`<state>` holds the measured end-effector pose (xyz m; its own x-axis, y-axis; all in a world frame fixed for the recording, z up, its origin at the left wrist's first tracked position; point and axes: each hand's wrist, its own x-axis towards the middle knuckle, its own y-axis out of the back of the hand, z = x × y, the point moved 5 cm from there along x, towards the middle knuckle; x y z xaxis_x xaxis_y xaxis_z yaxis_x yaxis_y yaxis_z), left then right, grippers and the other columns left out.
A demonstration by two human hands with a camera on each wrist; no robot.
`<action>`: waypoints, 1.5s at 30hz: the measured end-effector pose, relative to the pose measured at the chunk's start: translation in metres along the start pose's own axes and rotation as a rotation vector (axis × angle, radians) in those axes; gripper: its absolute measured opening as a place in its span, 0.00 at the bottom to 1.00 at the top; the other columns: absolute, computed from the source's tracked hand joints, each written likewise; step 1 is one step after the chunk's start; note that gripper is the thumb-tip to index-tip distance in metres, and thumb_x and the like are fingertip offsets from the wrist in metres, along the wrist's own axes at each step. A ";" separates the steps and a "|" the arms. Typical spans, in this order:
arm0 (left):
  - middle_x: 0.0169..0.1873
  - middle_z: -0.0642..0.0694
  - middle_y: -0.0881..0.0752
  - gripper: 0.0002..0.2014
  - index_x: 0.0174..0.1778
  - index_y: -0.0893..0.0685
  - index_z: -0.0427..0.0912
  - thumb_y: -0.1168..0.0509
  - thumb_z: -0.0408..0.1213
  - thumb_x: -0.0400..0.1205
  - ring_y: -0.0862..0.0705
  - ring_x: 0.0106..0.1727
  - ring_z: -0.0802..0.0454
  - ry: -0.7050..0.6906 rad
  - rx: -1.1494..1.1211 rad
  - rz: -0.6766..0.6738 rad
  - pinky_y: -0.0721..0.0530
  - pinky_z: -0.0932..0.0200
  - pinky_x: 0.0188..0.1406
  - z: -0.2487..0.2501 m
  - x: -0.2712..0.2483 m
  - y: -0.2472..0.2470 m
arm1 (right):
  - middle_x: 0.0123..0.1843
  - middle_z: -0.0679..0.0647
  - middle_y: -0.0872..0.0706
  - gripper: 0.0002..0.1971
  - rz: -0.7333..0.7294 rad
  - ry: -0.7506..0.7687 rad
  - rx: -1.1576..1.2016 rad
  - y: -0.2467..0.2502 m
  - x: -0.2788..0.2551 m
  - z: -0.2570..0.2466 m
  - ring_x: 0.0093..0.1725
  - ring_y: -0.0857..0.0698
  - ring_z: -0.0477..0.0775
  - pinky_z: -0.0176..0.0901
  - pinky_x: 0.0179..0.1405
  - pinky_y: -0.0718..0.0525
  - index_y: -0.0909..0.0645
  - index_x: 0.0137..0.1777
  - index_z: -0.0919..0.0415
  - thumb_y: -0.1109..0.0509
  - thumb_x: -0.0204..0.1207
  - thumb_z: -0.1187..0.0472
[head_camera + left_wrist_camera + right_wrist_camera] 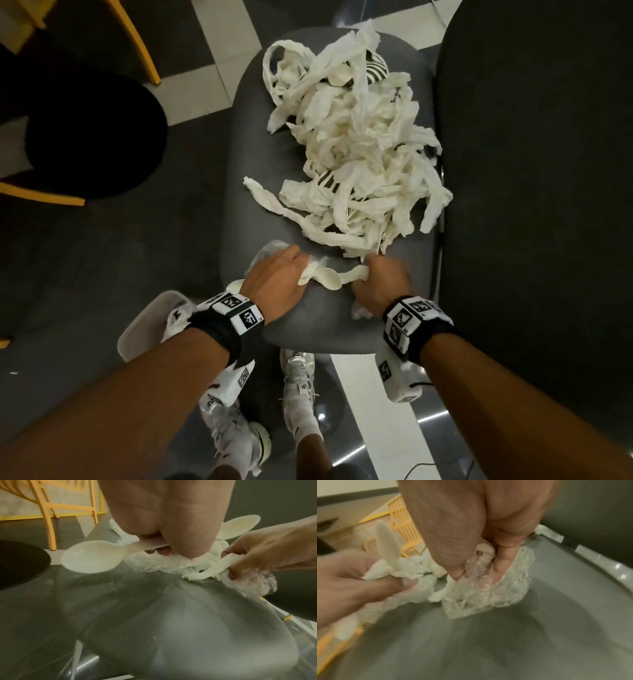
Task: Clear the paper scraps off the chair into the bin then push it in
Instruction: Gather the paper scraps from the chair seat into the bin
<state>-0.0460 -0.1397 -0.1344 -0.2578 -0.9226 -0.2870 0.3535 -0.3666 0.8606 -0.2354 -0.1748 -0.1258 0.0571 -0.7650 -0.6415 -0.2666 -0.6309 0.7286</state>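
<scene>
A heap of white paper scraps (356,150) covers the far half of the grey chair seat (260,171). At the seat's near edge my left hand (301,270) grips white plastic spoons (92,559) together with a wad of paper (380,568). Just to its right, my right hand (368,274) pinches a paper strip (205,572) and holds crinkled clear plastic (488,595) under its fingers. The two hands almost touch. A pale bin (135,329) stands on the floor at the lower left, partly hidden by my left wrist.
A large dark surface (531,171) runs along the seat's right side. Another black seat on a yellow frame (92,137) stands to the left. My shoes (298,387) are on the floor below the seat's near edge.
</scene>
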 end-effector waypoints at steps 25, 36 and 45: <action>0.57 0.34 0.12 0.24 0.57 0.13 0.33 0.31 0.50 0.74 0.15 0.61 0.38 0.607 -0.789 0.153 0.20 0.46 0.67 -0.261 -0.238 -0.093 | 0.56 0.54 0.11 0.17 -0.420 0.213 0.375 -0.322 -0.017 -0.271 0.55 0.13 0.54 0.48 0.57 0.14 0.19 0.63 0.56 0.25 0.75 0.59; 0.76 0.50 0.23 0.41 0.84 0.33 0.47 0.23 0.35 0.76 0.24 0.76 0.51 0.785 -0.972 -0.087 0.26 0.56 0.76 -0.317 -0.257 -0.167 | 0.70 0.47 0.29 0.32 -0.533 0.199 0.173 -0.387 0.014 -0.267 0.52 0.24 0.38 0.37 0.59 0.21 0.45 0.85 0.53 0.41 0.84 0.71; 0.64 0.39 0.14 0.17 0.68 0.20 0.41 0.35 0.31 0.82 0.15 0.66 0.38 0.814 -0.715 -0.073 0.18 0.49 0.65 -0.292 -0.223 -0.030 | 0.31 0.59 0.13 0.09 -0.635 0.002 0.519 -0.265 -0.043 -0.313 0.27 0.12 0.56 0.44 0.32 0.11 0.20 0.41 0.61 0.37 0.81 0.59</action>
<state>0.2631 0.0418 -0.2190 0.2811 -0.6026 -0.7469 0.8714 -0.1658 0.4617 0.1336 -0.0151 -0.2166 0.3489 -0.2825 -0.8936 -0.5943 -0.8040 0.0221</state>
